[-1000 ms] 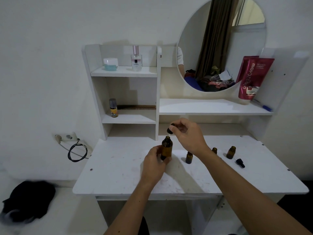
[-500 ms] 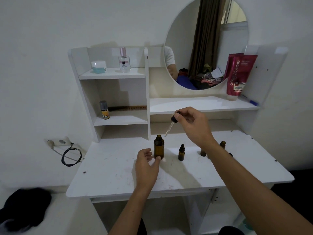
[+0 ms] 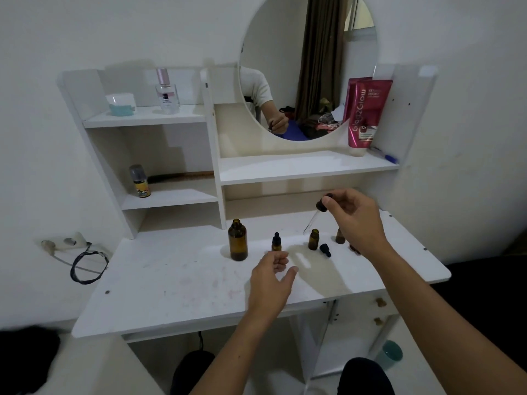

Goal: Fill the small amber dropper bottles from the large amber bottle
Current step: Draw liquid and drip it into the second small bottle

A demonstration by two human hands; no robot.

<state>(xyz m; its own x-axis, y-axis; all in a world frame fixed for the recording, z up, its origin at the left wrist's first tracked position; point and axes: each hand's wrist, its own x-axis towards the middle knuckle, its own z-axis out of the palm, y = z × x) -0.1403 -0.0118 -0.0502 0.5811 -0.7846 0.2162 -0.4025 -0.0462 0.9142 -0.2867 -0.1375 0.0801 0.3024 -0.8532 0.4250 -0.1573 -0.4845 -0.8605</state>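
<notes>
The large amber bottle (image 3: 237, 240) stands uncapped on the white desk (image 3: 176, 280). To its right stands a small capped dropper bottle (image 3: 276, 242), then an uncapped small bottle (image 3: 313, 239) and another small bottle (image 3: 340, 236) partly hidden behind my right hand. A loose black dropper cap (image 3: 325, 250) lies beside the uncapped one. My right hand (image 3: 356, 216) pinches the large bottle's dropper (image 3: 315, 215), its glass tip just left of and above the uncapped small bottle. My left hand (image 3: 271, 280) hovers empty, fingers loosely curled, in front of the capped small bottle.
White shelves (image 3: 171, 195) rise behind the desk, holding a small yellow-labelled bottle (image 3: 139, 181), a perfume bottle (image 3: 166, 92) and a jar (image 3: 121, 104). A round mirror (image 3: 308, 67) and a pink tube (image 3: 366, 112) sit behind the upper shelf. A black cable (image 3: 88, 263) hangs at left.
My left hand has let go of the large bottle and moved right toward the capped small bottle. My right hand has carried the dropper right, over to the uncapped small bottle.
</notes>
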